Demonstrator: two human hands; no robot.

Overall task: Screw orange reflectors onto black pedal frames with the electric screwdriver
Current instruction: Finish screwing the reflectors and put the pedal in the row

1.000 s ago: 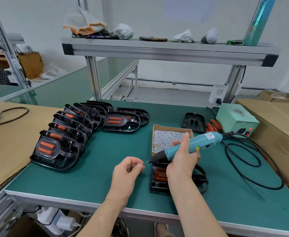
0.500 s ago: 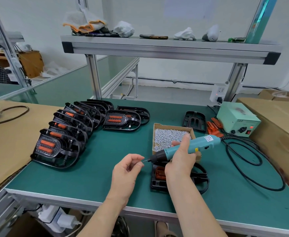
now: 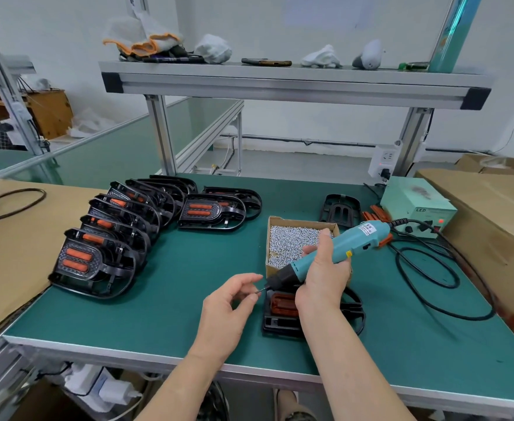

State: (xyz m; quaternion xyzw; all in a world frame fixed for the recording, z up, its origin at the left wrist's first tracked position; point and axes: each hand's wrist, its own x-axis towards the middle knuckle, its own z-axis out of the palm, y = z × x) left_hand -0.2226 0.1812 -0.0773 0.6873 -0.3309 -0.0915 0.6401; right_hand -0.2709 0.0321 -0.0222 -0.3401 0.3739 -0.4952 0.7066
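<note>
Just before the box (image 3: 301,220), frame (image 3: 353,311) and reflector (image 3: 281,303) lie under the right hand (image 3: 322,278), which grips the driver (image 3: 359,241). The left hand (image 3: 222,311) curls its fingers (image 3: 246,279) at the bit (image 3: 261,289); whether they pinch a screw cannot be told. Best seat the screw square on the bit before driving.

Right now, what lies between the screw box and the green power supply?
In the head view, an empty black pedal frame and a few loose orange reflectors lie there.

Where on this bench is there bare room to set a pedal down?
Bare mat lies between the pedal row and the screw box, and along the front edge right of the right hand gripping the electric screwdriver, nearer than the cable. Crowded: back right around the power supply.
</note>
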